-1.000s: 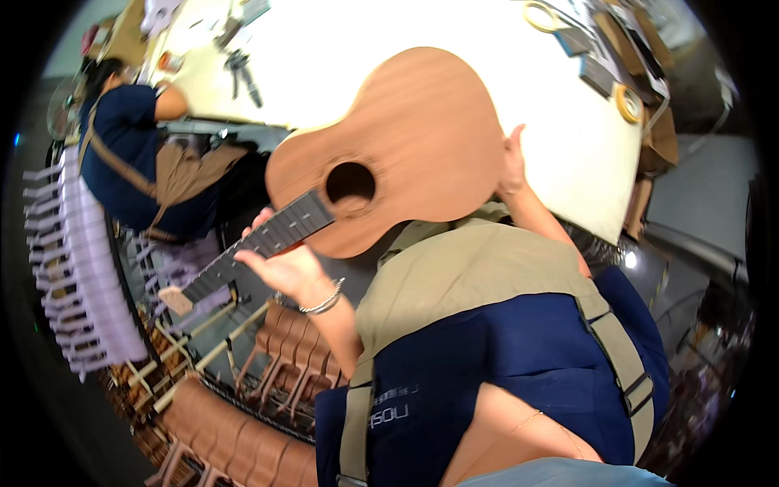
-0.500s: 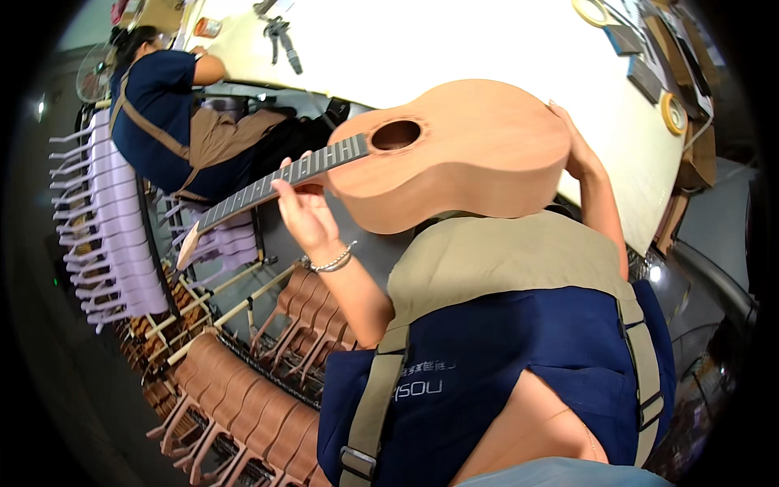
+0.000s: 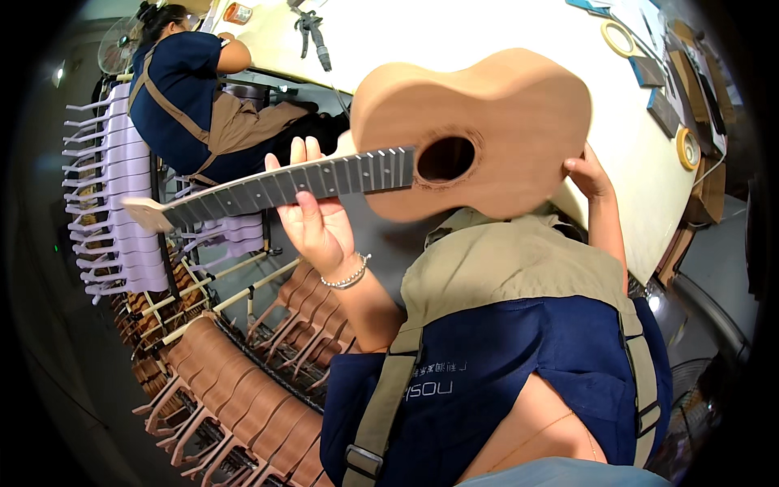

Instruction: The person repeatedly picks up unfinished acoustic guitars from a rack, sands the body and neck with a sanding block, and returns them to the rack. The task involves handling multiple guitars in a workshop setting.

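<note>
Your left hand (image 3: pixel 316 231) cradles the guitar (image 3: pixel 523 134) by its neck (image 3: pixel 292 185), thumb on the near edge, fingertips showing past the far one. Your right hand (image 3: pixel 592 174) holds the other end of the body, thumb at its rim; the fingers there are hidden behind it. So the guitar hangs between your hands, its front facing you. Best let both hands share the weight, make any turn slowly, and mind the headstock (image 3: pixel 146 215), jutting out left of your left fingers. Whether the body touches your apron (image 3: pixel 511 268) is hard to tell; its back is out of sight. Beyond your fingers, the table (image 3: pixel 422 32) is washed out and cut off; past your left fingertips is a co-worker (image 3: pixel 178 105), hands barely visible.
</note>
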`<state>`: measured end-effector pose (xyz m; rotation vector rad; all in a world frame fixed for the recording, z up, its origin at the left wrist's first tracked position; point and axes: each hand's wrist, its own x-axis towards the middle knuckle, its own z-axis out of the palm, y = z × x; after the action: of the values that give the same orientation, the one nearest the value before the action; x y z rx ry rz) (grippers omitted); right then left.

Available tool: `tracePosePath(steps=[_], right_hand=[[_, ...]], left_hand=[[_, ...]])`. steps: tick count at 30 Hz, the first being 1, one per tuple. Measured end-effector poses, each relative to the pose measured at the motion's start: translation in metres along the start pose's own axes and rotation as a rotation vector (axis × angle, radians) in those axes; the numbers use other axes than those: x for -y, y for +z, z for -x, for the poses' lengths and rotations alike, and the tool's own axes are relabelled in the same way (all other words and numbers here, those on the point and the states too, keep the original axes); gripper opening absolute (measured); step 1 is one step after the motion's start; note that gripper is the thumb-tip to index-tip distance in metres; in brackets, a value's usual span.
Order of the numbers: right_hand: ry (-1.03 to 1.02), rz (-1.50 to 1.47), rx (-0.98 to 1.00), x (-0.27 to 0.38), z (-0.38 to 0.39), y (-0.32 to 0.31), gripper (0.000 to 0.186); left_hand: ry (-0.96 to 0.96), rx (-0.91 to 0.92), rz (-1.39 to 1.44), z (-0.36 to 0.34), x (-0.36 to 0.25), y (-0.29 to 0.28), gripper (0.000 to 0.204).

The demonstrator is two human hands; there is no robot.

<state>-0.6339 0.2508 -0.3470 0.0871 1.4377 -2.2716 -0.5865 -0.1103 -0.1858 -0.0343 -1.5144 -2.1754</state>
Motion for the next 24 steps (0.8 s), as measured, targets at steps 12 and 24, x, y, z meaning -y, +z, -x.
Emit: tracePosePath(steps=[12, 24], right_hand=[[-0.168, 0.294, -0.162, -0.020, -0.002, 0.010, 0.074], [-0.184, 0.485, -0.171, 0.001, 0.003, 0.032, 0.077]], left_hand=[[-0.105, 0.040, -0.174, 0.016, 0.003, 0.023, 0.059], [0.018, -0.264, -0.236, 0.033, 0.031, 0.014, 0.057]])
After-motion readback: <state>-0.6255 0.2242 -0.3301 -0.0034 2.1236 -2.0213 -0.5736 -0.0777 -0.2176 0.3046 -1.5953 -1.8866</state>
